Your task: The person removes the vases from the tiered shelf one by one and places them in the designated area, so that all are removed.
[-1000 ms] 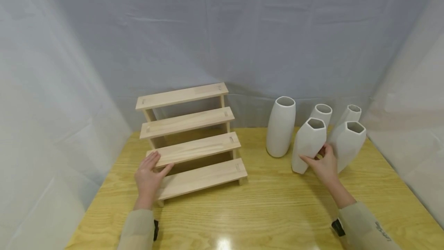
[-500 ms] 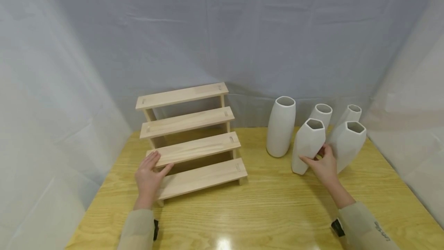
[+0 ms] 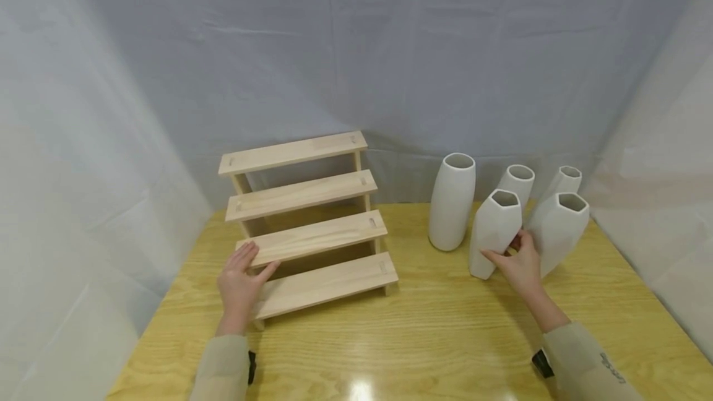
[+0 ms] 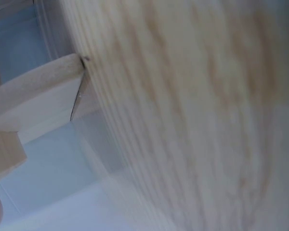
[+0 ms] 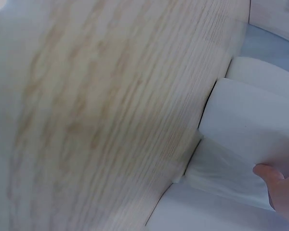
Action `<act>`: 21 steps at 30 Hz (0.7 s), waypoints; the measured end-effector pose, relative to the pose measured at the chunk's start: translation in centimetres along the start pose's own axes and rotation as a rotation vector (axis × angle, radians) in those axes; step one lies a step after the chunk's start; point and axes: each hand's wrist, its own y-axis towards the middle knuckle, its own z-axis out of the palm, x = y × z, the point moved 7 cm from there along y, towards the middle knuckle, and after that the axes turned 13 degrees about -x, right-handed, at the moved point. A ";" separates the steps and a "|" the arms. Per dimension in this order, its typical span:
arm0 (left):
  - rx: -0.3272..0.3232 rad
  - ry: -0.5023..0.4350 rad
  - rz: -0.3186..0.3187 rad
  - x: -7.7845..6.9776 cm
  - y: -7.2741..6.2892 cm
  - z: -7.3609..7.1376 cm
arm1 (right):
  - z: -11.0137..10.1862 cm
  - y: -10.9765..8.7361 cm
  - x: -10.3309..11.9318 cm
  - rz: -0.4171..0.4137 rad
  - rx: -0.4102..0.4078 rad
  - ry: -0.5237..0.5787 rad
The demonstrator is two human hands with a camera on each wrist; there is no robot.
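A four-step wooden riser [image 3: 312, 237] stands on the table at the left. My left hand [image 3: 241, 283] rests on the left end of its second step from the bottom, thumb tucked under the board and fingers lying over it. Five white vases stand at the right. My right hand [image 3: 518, 262] grips the near faceted vase [image 3: 494, 232] low on its body, thumb on the front and fingers behind. The right wrist view shows the faceted vase [image 5: 241, 154] and a fingertip [image 5: 274, 180] against it. The left wrist view shows only the blurred wooden riser [image 4: 33, 96].
A tall rounded vase [image 3: 451, 202] stands left of the held one. A second faceted vase [image 3: 562, 228] stands just right of my hand, with two smaller vases [image 3: 517, 181] behind. Grey cloth encloses the yellow wooden table [image 3: 434, 333] on three sides.
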 end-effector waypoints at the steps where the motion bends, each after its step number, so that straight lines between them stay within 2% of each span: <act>1: -0.005 -0.001 0.002 0.0 0.0 0.0 | 0.0 0.0 0.0 -0.001 -0.001 -0.001; 10: -0.011 -0.010 0.002 -0.1 0.0 0.0 | 0.3 0.2 -0.5 0.002 0.040 0.012; 14: -0.016 -0.010 0.001 -0.2 0.1 0.0 | 0.2 0.0 0.0 -0.004 0.056 0.005; 19: 0.035 -0.003 -0.035 -0.1 0.3 0.2 | -0.7 -0.6 3.9 0.070 0.074 0.050; 21: 0.072 0.009 -0.064 0.0 0.4 0.2 | -1.4 -0.9 5.8 0.101 0.056 0.069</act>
